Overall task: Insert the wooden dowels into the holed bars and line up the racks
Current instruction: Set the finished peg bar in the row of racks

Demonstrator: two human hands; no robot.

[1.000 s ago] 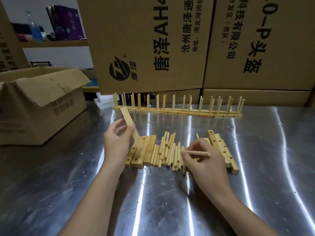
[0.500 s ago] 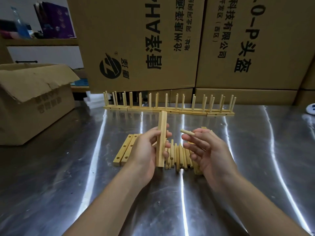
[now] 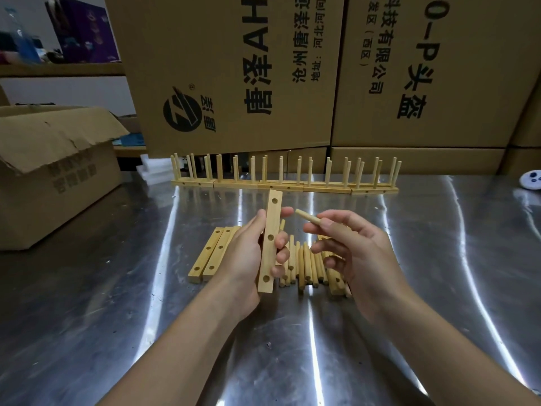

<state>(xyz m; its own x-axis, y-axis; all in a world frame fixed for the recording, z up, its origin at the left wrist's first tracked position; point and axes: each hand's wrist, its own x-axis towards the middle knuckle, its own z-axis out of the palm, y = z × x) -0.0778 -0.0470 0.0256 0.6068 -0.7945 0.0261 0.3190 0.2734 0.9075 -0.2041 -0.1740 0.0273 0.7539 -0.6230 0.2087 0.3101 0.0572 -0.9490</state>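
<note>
Fingers of the left hand [image 3: 246, 253] curl round a holed bar [image 3: 270, 238], holding it nearly upright above the tabletop [image 3: 117, 317] with its three holes facing the camera. Just to its right, the right hand [image 3: 360, 253] pinches a single dowel [image 3: 307, 218] between thumb and fingertips. The dowel's free end points toward the upper part of the bar, close to it but not touching.

Below both hands a pile of loose dowels [image 3: 304, 265] lies on the tabletop. Two more bars [image 3: 210, 253] lie side by side just left of the pile, holes up. What seems to be another bar or two sits under the right hand, mostly hidden.

Farther back, a row of finished racks [image 3: 281, 183] stands end to end, dowels upright, in front of large printed cartons [image 3: 234, 68]. An open cardboard box [image 3: 52, 171] sits at the left, and a small white object [image 3: 531, 179] lies at the right edge, too cut off to identify.
</note>
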